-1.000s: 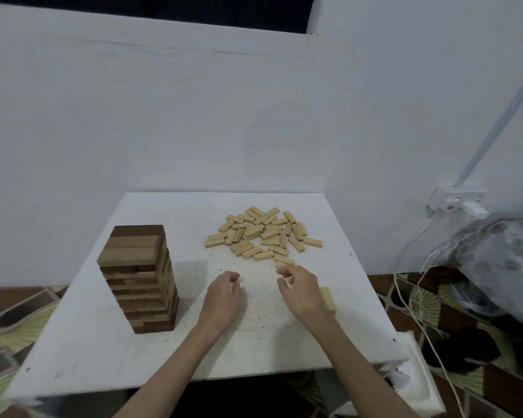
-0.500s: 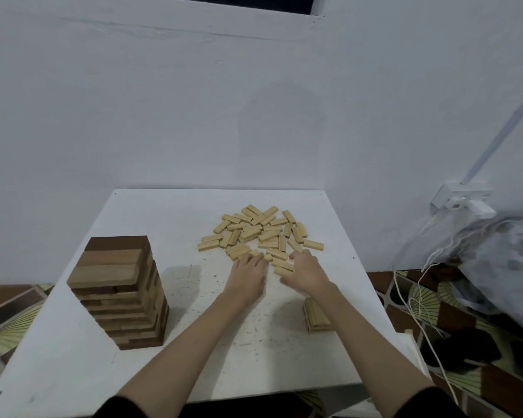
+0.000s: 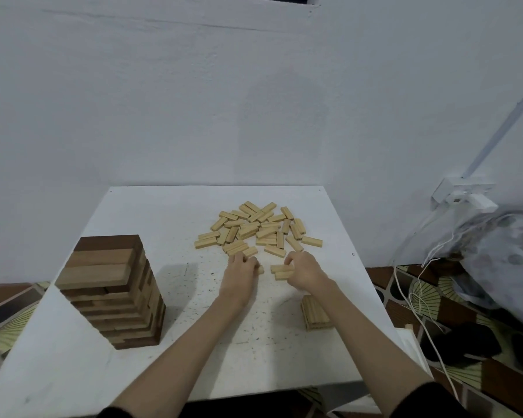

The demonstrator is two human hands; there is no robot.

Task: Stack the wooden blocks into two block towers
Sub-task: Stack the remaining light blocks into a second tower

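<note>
The right hand [image 3: 307, 271] pinches two pale blocks [image 3: 282, 272] at frame centre; the left hand [image 3: 240, 271] curls over another small block [image 3: 260, 269], barely showing; this looks like gathering pieces for the low pale stack [image 3: 316, 312] at lower right; next comes carrying them over and laying them square. The loose pile [image 3: 258, 229] above is smooth, light, oblong; the dark-banded tower [image 3: 112, 292] stands left on the speckled white table [image 3: 151, 206].

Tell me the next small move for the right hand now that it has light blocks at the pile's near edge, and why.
Probably carry the two light blocks that the right hand grips back to the short light stack beside that forearm and lay them on top; the dark tower already stands tall, the light one has barely begun.
</note>
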